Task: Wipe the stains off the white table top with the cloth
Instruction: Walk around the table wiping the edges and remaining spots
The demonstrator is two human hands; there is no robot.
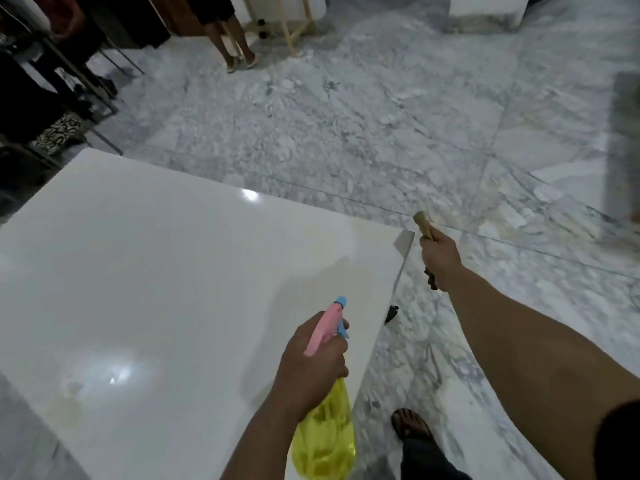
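Note:
The glossy white table top [166, 271] fills the lower left of the head view. A faint yellowish stain [67, 400] shows near its left front, and a paler smear [332, 237] lies toward its far right corner. My left hand [311, 365] grips a spray bottle [325, 438] with a yellow body and a pink and blue head, its nozzle pointing over the table. My right hand [440, 258] is out past the table's right edge, closed on a small bunched brownish cloth [423, 225] that sticks out of the fist.
Grey marble floor [363, 126] surrounds the table. My sandalled foot [412, 424] stands by the table's right edge. Another person's legs [235, 46] stand at the back, beside a wooden stand [294, 29]. A dark rack [59, 84] with clothes is at far left.

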